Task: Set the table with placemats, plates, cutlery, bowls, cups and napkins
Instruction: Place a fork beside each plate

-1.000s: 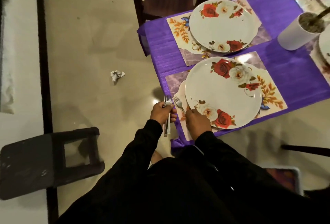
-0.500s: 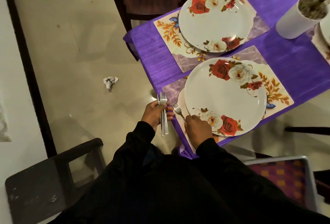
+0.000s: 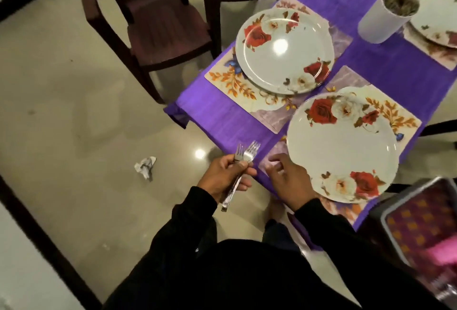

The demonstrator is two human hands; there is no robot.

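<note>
Head view, looking down: a person in black sleeves stands at the corner of a worktop (image 3: 385,79) draped in purple cloth. The left hand (image 3: 223,176) has its grip closed around a bundle of forks (image 3: 243,158), tines pointing up and away, held just off the worktop's edge over the floor. The right hand (image 3: 289,181) hovers with fingers loosely spread and holding nothing, above the near placemat (image 3: 390,111), just beside the rose-patterned near plate (image 3: 343,146) resting on it. A second plate (image 3: 284,50) sits on its own placemat (image 3: 237,84) farther along. A white cup (image 3: 380,22) stands beyond. A crumpled paper (image 3: 145,166) lies on the floor; a dark chair (image 3: 158,27) stands nearby.
</note>
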